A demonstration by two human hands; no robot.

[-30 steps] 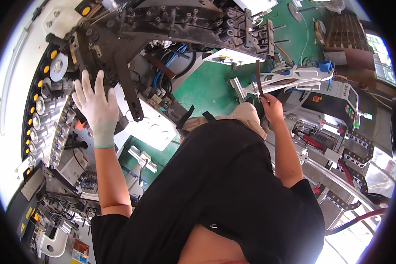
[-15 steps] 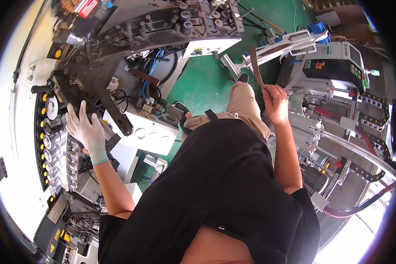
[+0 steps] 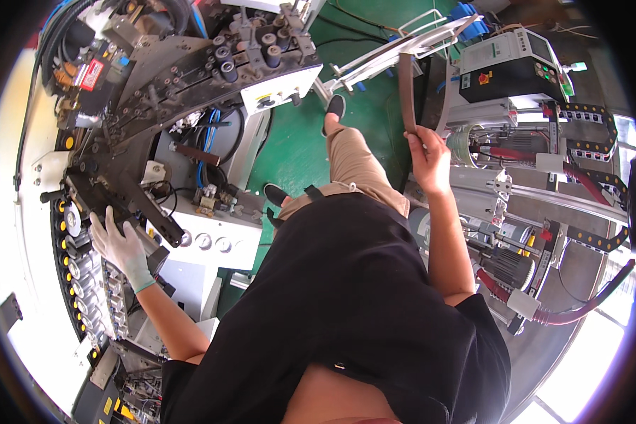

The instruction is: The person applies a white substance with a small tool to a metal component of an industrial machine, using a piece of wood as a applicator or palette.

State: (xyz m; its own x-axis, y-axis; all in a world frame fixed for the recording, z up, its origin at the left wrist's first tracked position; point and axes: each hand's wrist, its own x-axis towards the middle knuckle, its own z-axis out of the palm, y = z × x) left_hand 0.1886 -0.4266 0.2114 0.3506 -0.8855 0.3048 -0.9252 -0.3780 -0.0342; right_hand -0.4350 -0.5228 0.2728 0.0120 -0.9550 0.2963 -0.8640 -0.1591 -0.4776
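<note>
My right hand [image 3: 430, 157], bare, pinches the lower end of a long, flat brown strip [image 3: 407, 92] between thumb and fingers. The strip stands up and away from the hand, over the far right side. In a white glove, my left hand [image 3: 120, 247] has its fingers stretched and spread. Its fingertips lie at a dark metal machine part [image 3: 92, 194], whether touching I cannot tell. Just right of the glove a dark metal arm [image 3: 152, 212] slants down. Left of the glove runs a row of metal rollers [image 3: 78, 272].
A white panel with round gauges [image 3: 203, 241] sits right of my left hand. Across the far left stretches a dark curved track with rollers [image 3: 191, 81]. A machine with a control box [image 3: 509, 71] and hoses stands at right. A white frame [image 3: 403, 53] stands on the green floor [image 3: 290, 152].
My view has shifted, and the machines appear farther left in it. My right hand still grips the strip, which now stands straighter. My left hand stays spread beside the dark machine part.
</note>
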